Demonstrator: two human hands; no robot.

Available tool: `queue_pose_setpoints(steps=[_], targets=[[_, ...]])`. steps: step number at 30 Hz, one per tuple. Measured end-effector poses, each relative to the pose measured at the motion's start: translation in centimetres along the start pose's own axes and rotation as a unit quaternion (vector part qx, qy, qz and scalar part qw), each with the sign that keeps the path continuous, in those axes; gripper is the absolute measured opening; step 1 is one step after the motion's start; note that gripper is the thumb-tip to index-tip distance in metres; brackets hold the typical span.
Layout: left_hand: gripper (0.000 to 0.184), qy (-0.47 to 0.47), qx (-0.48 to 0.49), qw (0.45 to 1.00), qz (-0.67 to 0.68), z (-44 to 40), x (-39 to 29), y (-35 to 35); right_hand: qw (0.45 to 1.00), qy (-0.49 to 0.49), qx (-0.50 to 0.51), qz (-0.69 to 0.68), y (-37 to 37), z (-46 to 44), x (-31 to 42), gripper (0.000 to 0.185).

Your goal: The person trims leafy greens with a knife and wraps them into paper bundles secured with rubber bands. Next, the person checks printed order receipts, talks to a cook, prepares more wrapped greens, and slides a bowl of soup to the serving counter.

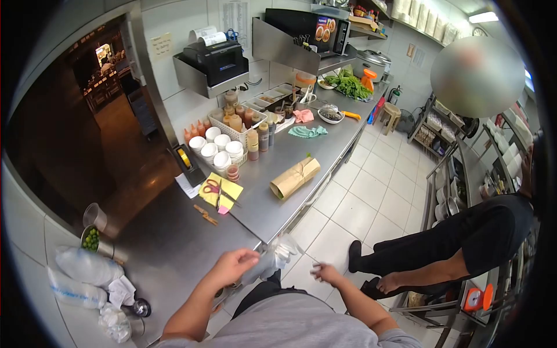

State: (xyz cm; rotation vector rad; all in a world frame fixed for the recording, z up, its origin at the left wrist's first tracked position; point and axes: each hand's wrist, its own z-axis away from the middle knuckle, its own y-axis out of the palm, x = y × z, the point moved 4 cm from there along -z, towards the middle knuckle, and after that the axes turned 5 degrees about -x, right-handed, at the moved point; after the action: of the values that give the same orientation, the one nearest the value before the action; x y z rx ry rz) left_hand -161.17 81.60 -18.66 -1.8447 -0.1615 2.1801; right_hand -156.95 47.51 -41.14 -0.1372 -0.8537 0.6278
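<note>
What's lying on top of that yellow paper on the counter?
Scissors with reddish handles lie on the yellow paper. Whatever is on the paper directly beneath them is covered and can't be seen.

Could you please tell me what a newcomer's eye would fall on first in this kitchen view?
Probably the brown paper roll lying on the steel counter, beyond the left hand. Next might come the bright leafy greens heaped toward the counter's far end, and the scissors on yellow paper near the white cups.
</note>
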Motion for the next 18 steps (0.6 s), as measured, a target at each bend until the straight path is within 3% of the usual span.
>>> queue_pose_setpoints(steps=[1,2,3,5,7,8,9,10,12,13,15,18], targets=[[0.027,0.026,-0.026,0.998,-0.045,-2.6,-1.1,-0.9,0.973,-0.057,-0.043,0.218,0.8,-6.9,-10.1,0.047],[0.027,0.04,-0.034,0.996,-0.069,-5.5,-2.0,-1.5,0.937,-0.081,-0.047,0.337,0.4,-4.0,-10.2,0.044],[0.027,0.049,-0.041,0.995,-0.073,-8.4,-3.2,-2.3,0.911,-0.049,0.083,0.402,0.8,-5.0,-13.9,0.034],[0.026,0.155,-0.099,0.978,-0.099,-13.5,-6.7,-4.0,0.909,-0.081,0.095,0.399,-0.6,-7.0,-20.4,0.03],[0.024,0.208,-0.162,0.96,-0.098,-18.2,-10.8,-6.1,0.923,-0.188,0.051,0.333,-2.5,-10.0,-25.9,0.027],[0.022,0.251,-0.203,0.941,-0.102,-19.9,-13.1,-7.3,0.899,-0.311,0.016,0.306,-3.7,-13.2,-29.3,0.026],[0.019,0.311,-0.243,0.914,-0.091,-20.7,-16.2,-8.5,0.985,0.015,-0.029,0.168,-7.6,-11.6,-24.0,0.025],[0.017,0.37,-0.28,0.882,-0.083,-21.1,-18.9,-9.8,0.975,0.184,-0.107,-0.063,-9.3,-9.1,-15.3,0.025],[0.015,0.445,-0.357,0.813,-0.116,-21.5,-23.4,-12.9,0.944,0.164,-0.129,-0.256,-11.1,-8.0,-2.3,0.025],[0.015,0.488,-0.399,0.762,-0.147,-21.7,-25.5,-15.1,0.941,0.092,-0.09,-0.313,-11.9,-9.9,2.0,0.03],[0.014,0.507,-0.485,0.706,-0.091,-23.3,-28.6,-20.0,0.958,0.008,-0.008,-0.287,-13.0,-11.2,13.9,0.029],[0.017,0.491,-0.579,0.646,-0.086,-27.1,-32.4,-28.2,0.949,-0.038,0.158,-0.27,-12.8,-16.7,23.3,0.031]])
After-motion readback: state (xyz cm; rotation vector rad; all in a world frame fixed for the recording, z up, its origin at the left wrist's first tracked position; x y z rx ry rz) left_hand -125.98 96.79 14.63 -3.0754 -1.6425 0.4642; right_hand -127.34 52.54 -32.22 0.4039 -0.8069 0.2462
